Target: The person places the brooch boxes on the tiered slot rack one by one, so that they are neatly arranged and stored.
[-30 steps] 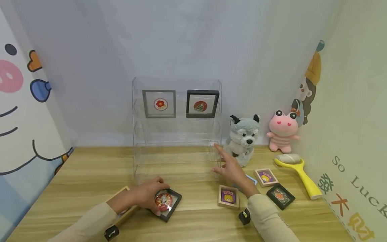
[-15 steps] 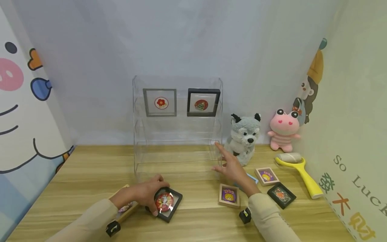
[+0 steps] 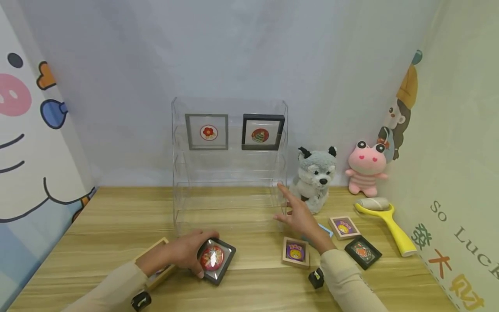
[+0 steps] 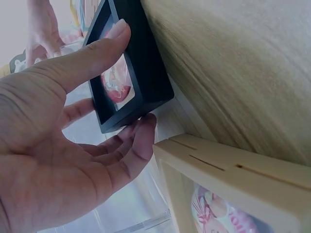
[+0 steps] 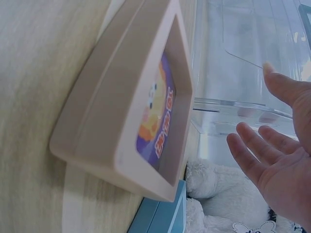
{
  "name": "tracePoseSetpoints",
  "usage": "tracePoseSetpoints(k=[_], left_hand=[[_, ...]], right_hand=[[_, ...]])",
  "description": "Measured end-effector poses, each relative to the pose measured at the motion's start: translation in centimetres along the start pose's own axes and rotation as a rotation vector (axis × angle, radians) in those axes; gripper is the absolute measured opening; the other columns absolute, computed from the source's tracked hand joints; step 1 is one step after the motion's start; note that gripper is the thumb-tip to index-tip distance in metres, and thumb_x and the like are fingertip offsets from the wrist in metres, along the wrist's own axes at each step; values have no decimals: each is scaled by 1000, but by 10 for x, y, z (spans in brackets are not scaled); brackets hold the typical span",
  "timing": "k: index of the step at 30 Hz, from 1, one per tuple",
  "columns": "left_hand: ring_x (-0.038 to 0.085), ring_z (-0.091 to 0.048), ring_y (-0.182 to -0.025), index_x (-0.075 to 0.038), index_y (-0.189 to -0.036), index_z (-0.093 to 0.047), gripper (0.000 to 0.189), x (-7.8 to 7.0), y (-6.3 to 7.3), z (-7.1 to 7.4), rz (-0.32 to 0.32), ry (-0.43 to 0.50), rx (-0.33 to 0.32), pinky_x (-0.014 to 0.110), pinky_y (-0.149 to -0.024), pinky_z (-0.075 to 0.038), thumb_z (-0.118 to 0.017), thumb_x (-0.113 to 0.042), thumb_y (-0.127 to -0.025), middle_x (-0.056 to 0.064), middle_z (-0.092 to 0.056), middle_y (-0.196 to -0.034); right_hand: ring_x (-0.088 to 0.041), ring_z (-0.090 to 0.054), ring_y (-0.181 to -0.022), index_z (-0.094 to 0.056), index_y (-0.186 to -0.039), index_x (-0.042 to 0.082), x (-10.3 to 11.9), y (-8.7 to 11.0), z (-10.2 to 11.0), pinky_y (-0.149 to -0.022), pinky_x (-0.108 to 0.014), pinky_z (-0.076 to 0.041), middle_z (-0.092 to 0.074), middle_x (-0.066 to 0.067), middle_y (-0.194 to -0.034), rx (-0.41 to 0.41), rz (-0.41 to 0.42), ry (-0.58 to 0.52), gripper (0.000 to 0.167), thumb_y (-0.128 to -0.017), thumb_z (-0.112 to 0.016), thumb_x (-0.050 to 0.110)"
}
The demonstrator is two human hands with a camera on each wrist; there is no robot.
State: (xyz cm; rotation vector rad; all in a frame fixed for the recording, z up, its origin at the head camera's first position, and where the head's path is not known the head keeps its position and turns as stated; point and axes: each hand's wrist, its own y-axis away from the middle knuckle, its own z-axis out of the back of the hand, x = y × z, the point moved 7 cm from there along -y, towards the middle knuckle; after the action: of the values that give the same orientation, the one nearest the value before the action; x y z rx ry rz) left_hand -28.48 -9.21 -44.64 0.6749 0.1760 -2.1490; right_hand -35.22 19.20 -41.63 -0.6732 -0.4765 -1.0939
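Observation:
My left hand grips a black square picture frame with a round red badge inside. In the left wrist view the thumb lies over its rim and the fingers curl at its underside. A light wooden frame with a pink picture lies beneath the left wrist. My right hand is at the right side of a clear tiered rack, fingers extended and holding nothing. The rack's upper tier holds a grey frame with a red flower and a black frame with a tree.
Near the right forearm lie two bear-picture frames, a partly hidden blue frame and a black frame. A husky plush, pink frog plush and yellow lint roller stand or lie farther right.
The black frame in my left hand has tipped slightly, and the left index finger has shifted a little along its far edge. My right hand stays beside the rack. The head view shifted slightly.

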Motion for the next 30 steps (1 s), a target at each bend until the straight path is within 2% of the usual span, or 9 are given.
tracePoseSetpoints(k=[5,11,16,19,24,27,30], left_hand=[[32,-56,-111,-12,-134,-49,91,0,1,0,-12,3,-10,50,-91,-50,-97,-14,-56,16,-58,-121],[41,-56,-115,-10,-137,-48,89,3,1,1,17,75,-14,58,-93,-49,-94,-6,-61,18,-57,-122],[39,-59,-112,-9,-130,-52,78,3,0,4,-67,62,-59,56,-93,-49,-90,-2,-62,17,-61,-120],[31,-60,-105,-8,-125,-54,70,6,-1,3,-110,97,-55,47,-88,-52,-88,0,-63,13,-64,-115],[16,-58,-86,-6,-128,-54,66,14,-2,3,-94,216,-5,29,-69,-51,-84,3,-69,9,-63,-105],[12,-55,-74,-4,-132,-52,67,14,-1,6,-95,276,16,25,-60,-48,-82,3,-72,7,-62,-96],[12,-53,-71,-3,-134,-51,67,13,1,8,-98,324,28,24,-58,-47,-81,1,-75,7,-60,-93]], right_hand=[[-48,-59,-119,-25,-159,18,-1,1,-1,-89,-47,-57,-30,-18,-162,-6,7,-3,92,-85,-79,12],[-47,-59,-121,-25,-160,18,-1,0,-1,-89,-47,-57,-30,-17,-162,-3,1,-6,93,-85,-79,10],[-47,-59,-122,-24,-160,21,0,1,-1,-89,-47,-57,-29,-15,-163,-2,0,-10,93,-85,-79,11],[-47,-59,-121,-25,-160,18,-1,1,-1,-89,-46,-57,-29,-16,-163,-4,7,-9,93,-85,-79,10],[-46,-60,-121,-25,-159,17,-1,1,-1,-89,-45,-57,-30,-17,-162,-6,4,-10,93,-85,-79,10],[-44,-60,-121,-25,-160,17,-1,0,-1,-89,-46,-57,-29,-16,-163,-6,-3,-14,93,-85,-79,10],[-45,-60,-120,-24,-160,18,-1,0,-1,-89,-46,-57,-29,-17,-163,-7,3,-14,93,-85,-79,9]])
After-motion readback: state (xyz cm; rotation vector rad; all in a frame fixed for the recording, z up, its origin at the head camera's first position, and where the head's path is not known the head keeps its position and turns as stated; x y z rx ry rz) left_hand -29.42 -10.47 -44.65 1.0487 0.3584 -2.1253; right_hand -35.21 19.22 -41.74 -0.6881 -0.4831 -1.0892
